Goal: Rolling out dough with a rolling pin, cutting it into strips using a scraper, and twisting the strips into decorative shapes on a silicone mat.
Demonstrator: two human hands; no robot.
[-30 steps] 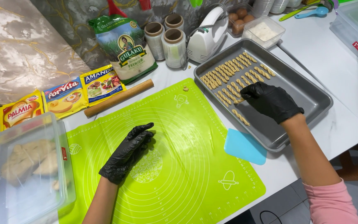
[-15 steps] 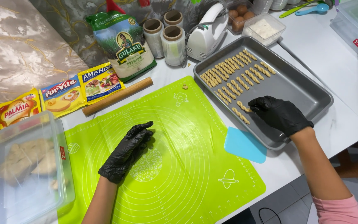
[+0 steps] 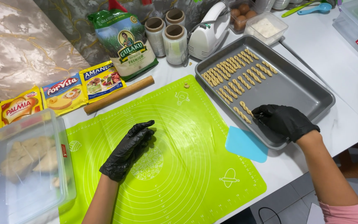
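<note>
Both hands wear black gloves. My left hand (image 3: 128, 150) lies flat, fingers apart, on the bright green silicone mat (image 3: 187, 137) and holds nothing. My right hand (image 3: 284, 121) rests inside the grey baking tray (image 3: 307, 89) near its front edge, fingertips touching a twisted dough stick (image 3: 246, 108); whether it grips the stick is unclear. Rows of twisted dough sticks (image 3: 235, 72) fill the tray's far left part.
A light blue scraper (image 3: 246, 145) lies beside the tray. A wooden rolling pin (image 3: 119, 94), three sachets (image 3: 63, 93), a sugar bag (image 3: 124, 41), film rolls (image 3: 175, 41), a hand mixer (image 3: 208, 31) and a lidded box of dough (image 3: 21, 161) ring the mat.
My right hand has moved from the middle of the tray toward its front edge, beside the nearest sticks. My left hand stays flat on the mat.
</note>
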